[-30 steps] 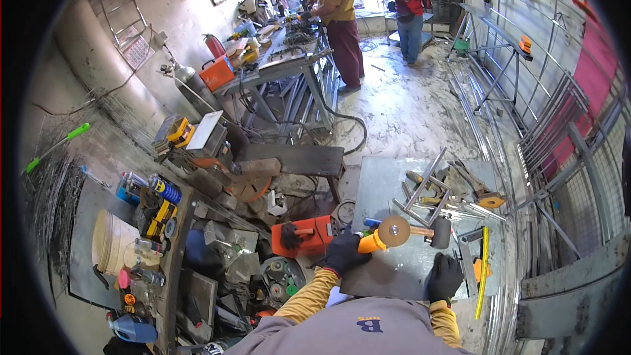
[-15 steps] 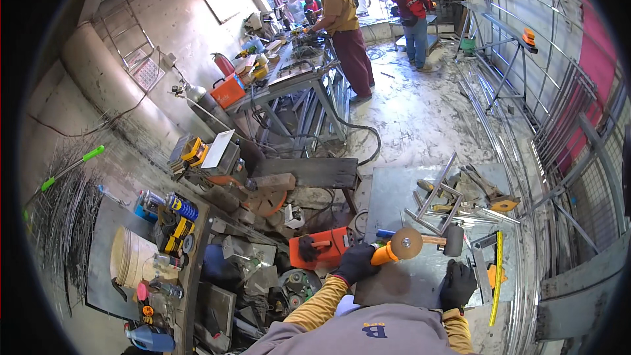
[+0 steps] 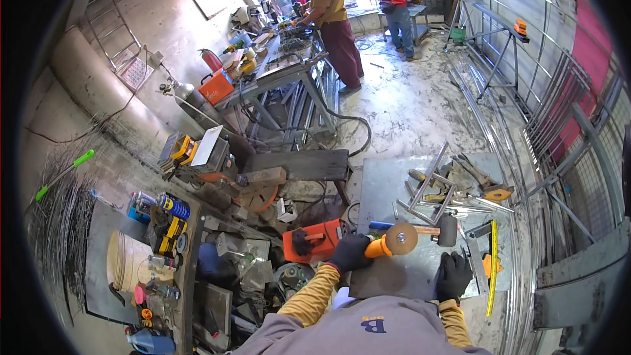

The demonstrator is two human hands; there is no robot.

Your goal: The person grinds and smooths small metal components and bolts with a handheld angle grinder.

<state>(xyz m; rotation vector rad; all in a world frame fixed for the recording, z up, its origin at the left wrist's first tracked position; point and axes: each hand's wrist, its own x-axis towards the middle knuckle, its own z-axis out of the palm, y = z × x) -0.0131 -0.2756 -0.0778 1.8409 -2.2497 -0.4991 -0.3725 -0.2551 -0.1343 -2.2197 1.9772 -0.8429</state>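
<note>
My left hand (image 3: 350,254), in a black glove, is closed around an angle grinder, whose body is mostly hidden. The grinder's orange guard (image 3: 377,247) and round brown disc (image 3: 401,238) face up above a grey metal sheet (image 3: 378,187). My right hand (image 3: 453,276), also gloved in black, lies at the sheet's near right with its fingers stretched forward, holding nothing that I can see. Beyond it lies a mallet (image 3: 447,231) with a dark head and wooden handle. A metal square (image 3: 477,263) and a yellow measuring tape (image 3: 492,269) lie to its right.
Farther up the sheet lie a welded metal frame (image 3: 430,190) and several tools. A red machine (image 3: 311,240) stands left of my left hand. Long metal bars line the floor at right. Two people (image 3: 332,13) (image 3: 396,10) stand at the back, one beside a cluttered workbench (image 3: 289,72).
The view has shifted a little, so most things sit slightly farther left and higher. My left hand keeps hold of the grinder. The person in red has turned and leans to the right.
</note>
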